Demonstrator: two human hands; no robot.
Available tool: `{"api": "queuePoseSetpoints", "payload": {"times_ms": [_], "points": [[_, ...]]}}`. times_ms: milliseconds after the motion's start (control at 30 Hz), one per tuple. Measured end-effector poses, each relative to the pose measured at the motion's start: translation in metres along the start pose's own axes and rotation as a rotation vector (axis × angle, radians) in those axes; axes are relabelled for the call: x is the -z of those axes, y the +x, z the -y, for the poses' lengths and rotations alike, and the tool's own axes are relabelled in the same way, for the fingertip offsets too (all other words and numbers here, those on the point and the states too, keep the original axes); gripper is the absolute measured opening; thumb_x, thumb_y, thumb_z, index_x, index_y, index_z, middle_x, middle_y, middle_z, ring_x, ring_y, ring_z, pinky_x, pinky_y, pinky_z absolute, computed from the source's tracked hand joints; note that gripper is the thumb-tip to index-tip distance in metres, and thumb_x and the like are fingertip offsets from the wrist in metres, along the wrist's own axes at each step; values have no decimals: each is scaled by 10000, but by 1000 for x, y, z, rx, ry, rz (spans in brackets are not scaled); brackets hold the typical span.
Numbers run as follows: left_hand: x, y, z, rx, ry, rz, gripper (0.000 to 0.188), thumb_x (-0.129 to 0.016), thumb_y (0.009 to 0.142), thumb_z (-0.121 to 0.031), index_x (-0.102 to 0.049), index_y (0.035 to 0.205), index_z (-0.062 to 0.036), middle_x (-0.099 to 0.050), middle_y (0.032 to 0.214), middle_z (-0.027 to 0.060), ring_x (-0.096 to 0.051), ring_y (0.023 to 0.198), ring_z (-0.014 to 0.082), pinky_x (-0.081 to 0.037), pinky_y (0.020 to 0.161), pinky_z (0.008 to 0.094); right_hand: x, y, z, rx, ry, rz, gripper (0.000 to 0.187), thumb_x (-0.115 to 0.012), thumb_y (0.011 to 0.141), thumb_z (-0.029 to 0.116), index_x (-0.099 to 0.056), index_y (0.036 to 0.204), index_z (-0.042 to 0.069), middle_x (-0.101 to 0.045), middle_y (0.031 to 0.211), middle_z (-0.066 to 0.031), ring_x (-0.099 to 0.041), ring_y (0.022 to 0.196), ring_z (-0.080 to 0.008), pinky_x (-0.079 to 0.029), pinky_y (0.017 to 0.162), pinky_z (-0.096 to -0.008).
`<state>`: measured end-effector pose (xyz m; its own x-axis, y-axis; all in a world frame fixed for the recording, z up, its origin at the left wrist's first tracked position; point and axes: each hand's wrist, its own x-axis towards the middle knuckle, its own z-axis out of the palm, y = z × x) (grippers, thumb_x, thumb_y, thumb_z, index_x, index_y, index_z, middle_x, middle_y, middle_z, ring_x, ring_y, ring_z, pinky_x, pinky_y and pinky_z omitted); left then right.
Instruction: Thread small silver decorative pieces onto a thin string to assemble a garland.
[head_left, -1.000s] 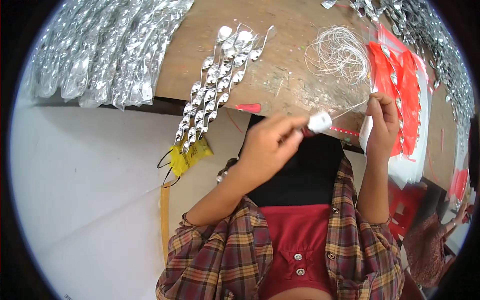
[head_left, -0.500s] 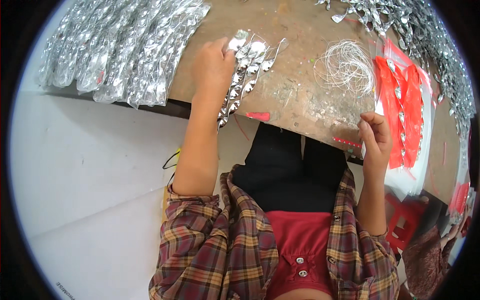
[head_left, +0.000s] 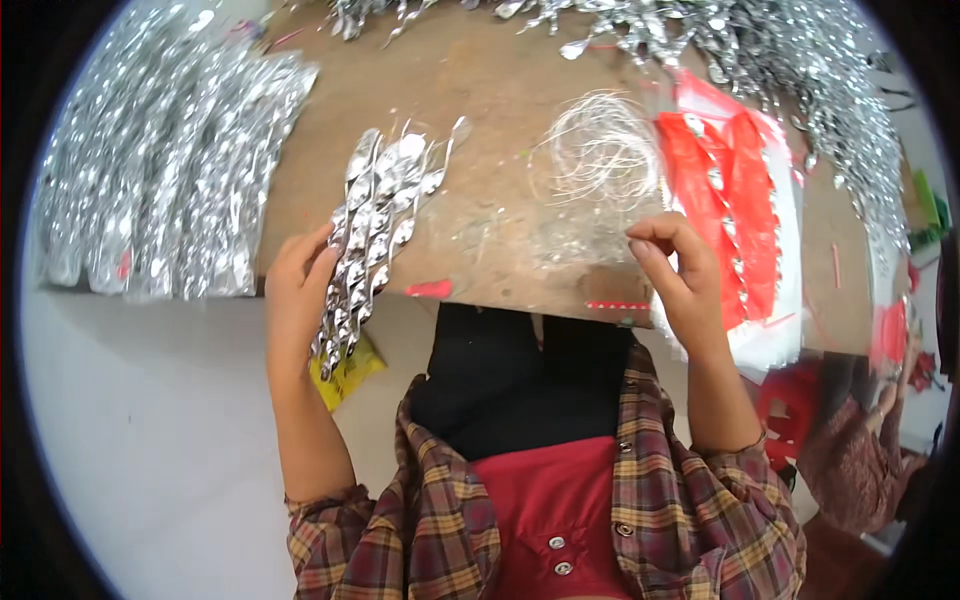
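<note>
A small bundle of silver twisted foil strips (head_left: pixel 372 215) lies on the brown table, its lower ends hanging past the front edge. At the bundle's left side is my left hand (head_left: pixel 298 280), thumb and fingertips closed on the outermost strip. My right hand (head_left: pixel 688 280) is raised over the front edge, left of some red plastic sheets (head_left: pixel 742 200). Its thumb and forefinger are curled together; anything thin between them is too small to make out. A loose tangle of white thread (head_left: pixel 600 150) rests just beyond that hand.
Clear bags of silver strips (head_left: pixel 170 190) cover the table's left end. More silver strips (head_left: pixel 800 80) are heaped along the far right. A red scrap (head_left: pixel 430 289) lies by the front edge of the table (head_left: pixel 480 90). Another person's arm (head_left: pixel 885 400) shows at far right, near a red stool (head_left: pixel 790 405).
My left hand has slid down from the top of the foil bundle to its left side. The whole view has shifted, bringing a yellow packet below the bundle into sight. My right hand stays curled.
</note>
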<state>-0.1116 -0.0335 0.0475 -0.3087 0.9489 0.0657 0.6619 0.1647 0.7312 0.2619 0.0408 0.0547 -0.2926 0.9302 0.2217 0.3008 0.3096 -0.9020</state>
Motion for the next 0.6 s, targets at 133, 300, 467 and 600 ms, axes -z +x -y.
{"api": "queuePoseSetpoints", "payload": {"times_ms": [133,300,467,600], "points": [[-6,-5,-6,10,-27,-45,292,-567,833,-75,-590,1108,21,-597,974,118,-582,881,188,-447,799,278,21,48,6,133,-363,90,99,-586,815,25,-605,910,9,-575,790,-58,-523,727,-117,-414,660,-238],[-10,1,2,49,-109,-48,310,-583,825,-75,-583,1121,15,-606,1026,131,-584,931,203,-444,827,290,44,133,-50,230,-671,11,135,-591,804,80,-629,928,42,-590,894,-82,-579,784,-211,-460,705,-297],[-4,-8,-11,4,10,-108,293,-572,827,-95,-591,1101,5,-598,1042,148,-573,950,264,-427,857,321,43,197,-116,316,-983,-88,172,-579,797,122,-652,944,73,-602,1001,-102,-583,874,-282,-469,754,-354],[-5,-10,-26,-112,34,-177,276,-552,836,-96,-596,1092,-2,-593,1068,154,-560,974,286,-415,874,336,48,203,-133,486,-1080,-140,165,-580,786,150,-681,910,108,-626,828,-122,-604,804,-295,-473,712,-383]]}}
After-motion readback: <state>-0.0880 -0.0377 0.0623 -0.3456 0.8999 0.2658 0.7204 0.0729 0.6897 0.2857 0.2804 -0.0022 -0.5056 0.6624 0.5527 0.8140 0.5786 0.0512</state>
